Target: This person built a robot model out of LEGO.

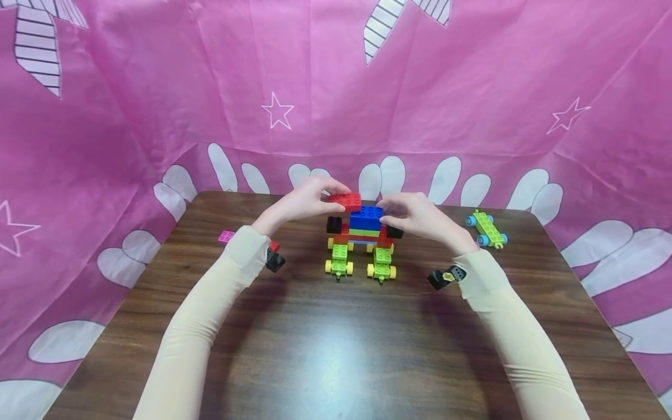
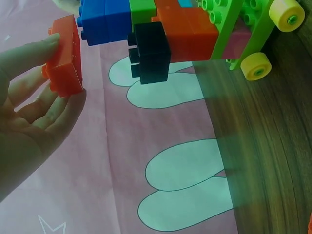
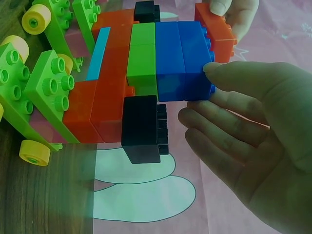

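Centre of head view, on the wooden table [image 1: 336, 350]: block model [image 1: 362, 236] standing on two green wheeled bases. Left hand [image 1: 301, 201] pinches a red brick [image 1: 345, 202] between thumb and fingers, at the model's upper left edge beside the blue bricks [image 1: 366, 218]. Right hand [image 1: 415, 217], fingers nearly straight, thumb pressed to the blue bricks' right side. Spare green wheeled base [image 1: 487, 228] at right. Pink piece [image 1: 226, 236] at left. No writing readable anywhere.
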Available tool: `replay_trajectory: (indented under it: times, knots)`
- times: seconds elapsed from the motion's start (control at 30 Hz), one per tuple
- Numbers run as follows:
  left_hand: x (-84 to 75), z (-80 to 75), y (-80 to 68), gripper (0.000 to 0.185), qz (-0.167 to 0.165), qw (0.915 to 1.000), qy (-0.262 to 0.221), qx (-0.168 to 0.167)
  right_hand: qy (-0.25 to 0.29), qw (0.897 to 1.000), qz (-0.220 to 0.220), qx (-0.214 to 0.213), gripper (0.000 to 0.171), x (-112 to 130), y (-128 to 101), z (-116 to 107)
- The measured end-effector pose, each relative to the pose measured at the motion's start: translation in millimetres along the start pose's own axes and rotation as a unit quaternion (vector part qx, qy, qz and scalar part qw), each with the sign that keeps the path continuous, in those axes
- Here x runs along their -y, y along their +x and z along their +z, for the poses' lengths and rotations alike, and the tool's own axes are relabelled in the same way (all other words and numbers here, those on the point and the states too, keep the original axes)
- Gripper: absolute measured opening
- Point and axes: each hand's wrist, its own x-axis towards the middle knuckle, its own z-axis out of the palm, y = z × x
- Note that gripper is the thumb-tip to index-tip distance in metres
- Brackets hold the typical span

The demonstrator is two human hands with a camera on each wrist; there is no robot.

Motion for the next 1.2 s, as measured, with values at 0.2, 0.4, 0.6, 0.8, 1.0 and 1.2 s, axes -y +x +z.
replay_trajectory:
  times: [0.2, 0.4, 0.6, 0.8, 1.0, 1.2]
  knots:
    - [-3.1, 2.2, 1.9, 0.042, 0.007, 1.0, -0.003, 0.004, 0.004, 1.0, 0.001, 0.001, 0.033, 1.5, -0.3, 0.1]
    - [-4.9, 4.3, 2.7, 0.041, 0.012, 0.9999, -0.004, 0.007, 0.002, 1.0, 0.0, 0.0, 0.033, 1.2, -0.6, 1.0]
    - [-3.4, 5.4, 4.5, 0.04, 0.019, 0.9997, 0.008, 0.01, 0.0, 1.0, -0.003, -0.003, 0.032, -0.3, -0.9, 1.8]
    - [-2.9, 5.8, 3.2, 0.041, 0.013, 0.9997, 0.011, 0.016, -0.003, 1.0, -0.008, -0.003, 0.033, -1.1, -1.2, 2.2]
    - [-3.3, 7.2, 4.6, 0.041, 0.016, 0.9995, 0.016, 0.021, -0.004, 1.0, -0.012, 0.002, 0.03, -0.4, -0.4, 0.6]
    - [-5.1, 8.1, 3.9, 0.041, 0.016, 0.9992, 0.029, 0.023, -0.002, 1.0, -0.017, 0.002, 0.028, -0.8, 0.4, 0.6]
